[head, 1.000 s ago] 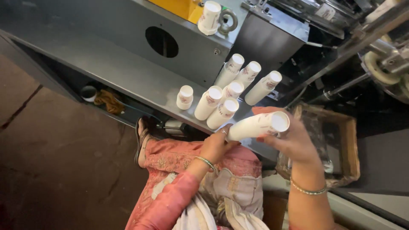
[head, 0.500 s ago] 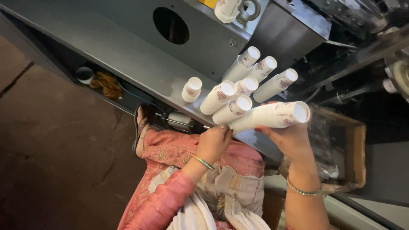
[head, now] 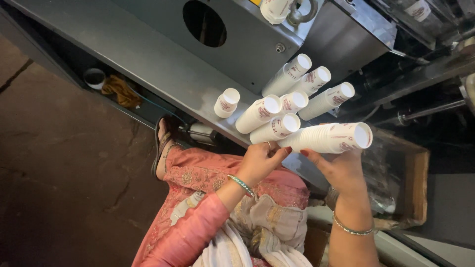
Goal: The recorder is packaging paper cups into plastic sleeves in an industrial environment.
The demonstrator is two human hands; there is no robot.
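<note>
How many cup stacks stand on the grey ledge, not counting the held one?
7: short stack at left; two near the hands; four behind. More may be hidden.

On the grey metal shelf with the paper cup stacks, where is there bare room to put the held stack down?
The shelf is bare from the short cup stack out toward its far end, below the round hole. It is crowded where six tall stacks cluster, right beside the held stack in the right hand; the left hand is at its base.

Cup stacks on the ledge [head: 163, 64]: six
Held cup stack [head: 330, 138]: one
Hands: two
Bangles: two
Round holes in the machine panel: one
</note>
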